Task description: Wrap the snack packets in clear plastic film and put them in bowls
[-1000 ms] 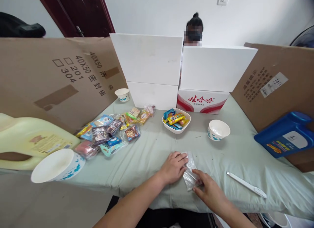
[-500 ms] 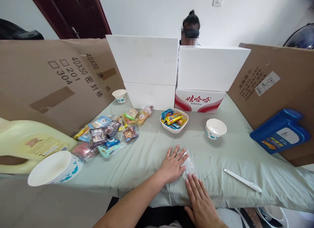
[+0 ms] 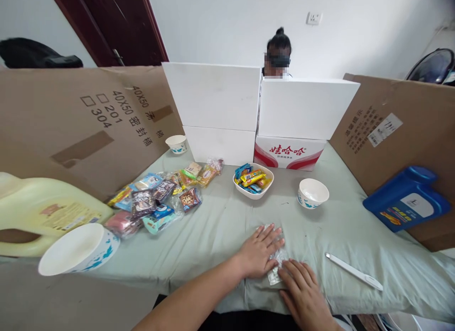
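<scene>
A small clear plastic bag [image 3: 277, 267] lies flat on the pale green cloth [image 3: 220, 226] near the front edge. My left hand [image 3: 261, 250] rests flat on its left part, fingers spread. My right hand [image 3: 302, 293] presses flat on its lower right part, fingers together. Most of the bag is hidden under the two hands. A white bowl of wrapped sweets [image 3: 253, 180] stands beyond the hands, with an empty paper bowl [image 3: 313, 193] to its right.
A heap of snack packets [image 3: 159, 198] lies at the left. A yellow jug [image 3: 46, 212] and a paper bowl [image 3: 76, 250] sit at the near left. A white pen-like tool [image 3: 353, 271] and a blue jug [image 3: 407, 198] are at the right. Cardboard and white boxes wall the table; a person sits behind.
Both hands went from pinching the clear bag to lying flat on it. The bag now lies flattened on the cloth under them.
</scene>
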`<state>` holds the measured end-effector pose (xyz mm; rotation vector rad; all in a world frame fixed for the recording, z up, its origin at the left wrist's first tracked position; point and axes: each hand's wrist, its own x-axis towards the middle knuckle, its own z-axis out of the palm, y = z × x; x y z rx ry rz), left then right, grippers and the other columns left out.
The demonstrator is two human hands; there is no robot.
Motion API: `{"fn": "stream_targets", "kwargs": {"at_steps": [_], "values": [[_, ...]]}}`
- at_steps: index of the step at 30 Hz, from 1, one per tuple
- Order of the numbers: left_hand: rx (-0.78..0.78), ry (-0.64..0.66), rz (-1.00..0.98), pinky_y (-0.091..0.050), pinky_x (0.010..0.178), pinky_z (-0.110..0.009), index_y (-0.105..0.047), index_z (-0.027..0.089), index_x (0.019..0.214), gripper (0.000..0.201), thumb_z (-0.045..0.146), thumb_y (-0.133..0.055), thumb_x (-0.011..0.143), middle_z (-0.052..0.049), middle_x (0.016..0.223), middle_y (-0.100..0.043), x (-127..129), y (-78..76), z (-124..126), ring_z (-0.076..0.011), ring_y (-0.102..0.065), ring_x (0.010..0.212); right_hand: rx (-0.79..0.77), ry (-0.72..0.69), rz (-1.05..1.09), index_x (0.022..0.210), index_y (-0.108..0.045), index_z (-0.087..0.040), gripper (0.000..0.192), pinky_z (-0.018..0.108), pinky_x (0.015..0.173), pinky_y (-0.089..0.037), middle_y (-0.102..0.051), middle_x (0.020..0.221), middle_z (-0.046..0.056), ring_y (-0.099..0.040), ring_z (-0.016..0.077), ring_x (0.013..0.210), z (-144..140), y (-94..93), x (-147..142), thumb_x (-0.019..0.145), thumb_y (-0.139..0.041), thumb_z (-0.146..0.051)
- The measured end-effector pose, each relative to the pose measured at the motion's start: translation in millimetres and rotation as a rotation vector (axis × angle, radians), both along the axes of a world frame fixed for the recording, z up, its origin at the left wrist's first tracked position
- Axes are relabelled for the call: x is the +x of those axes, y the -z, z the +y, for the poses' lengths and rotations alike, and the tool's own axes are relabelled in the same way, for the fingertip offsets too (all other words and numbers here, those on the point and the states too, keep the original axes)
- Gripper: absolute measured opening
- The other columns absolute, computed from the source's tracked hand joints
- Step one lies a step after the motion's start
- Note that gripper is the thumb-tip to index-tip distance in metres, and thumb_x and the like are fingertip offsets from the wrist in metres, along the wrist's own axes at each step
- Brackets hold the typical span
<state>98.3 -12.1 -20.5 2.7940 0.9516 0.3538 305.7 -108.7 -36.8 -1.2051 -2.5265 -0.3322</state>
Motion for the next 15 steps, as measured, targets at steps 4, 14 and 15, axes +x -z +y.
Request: {"fn": "stream_targets", "kwargs": {"at_steps": [4,14,15], "values": [[0.025,-0.054,-0.115,-0.034,0.103,-0.044,-0.061,0.021,0.114,0.037,0.042,-0.062,0.084,-0.01,0.121,-0.059,-3,-5.8,-7,-0.028,-0.049,0.116,-0.095,-0.033,0.091,0.129,-0.053,-0.026,0.041,0.036,0.094,-0.039,-0.067,0.11,0.003,-0.06,0.0189,0.097,-2,-8.2,0,0.09,-0.048,-0.016],[-0.094,0.055,-0.381,-0.041,0.088,-0.035,-0.063,0.02,0.097,0.02,0.012,-0.048,0.085,-0.004,0.09,-0.066,-14,2.6,-9,-0.0198,-0.055,0.095,-0.278,-0.174,0.126,0.118,-0.057,-0.02,0.034,0.042,0.106,-0.035,-0.06,0.126,0.008,-0.048,0.024,0.125,17,-21.6,0,0.086,-0.048,-0.015],[-0.14,0.046,-0.413,-0.042,0.087,-0.034,-0.061,0.02,0.103,0.028,0.009,-0.047,0.082,-0.004,0.089,-0.067,-15,2.8,-8,-0.0195,-0.055,0.093,-0.313,-0.173,0.173,0.113,-0.058,-0.02,0.028,0.039,0.102,-0.039,-0.064,0.119,0.008,-0.052,0.0222,0.119,21,-23.4,-1,0.089,-0.045,-0.015]]}}
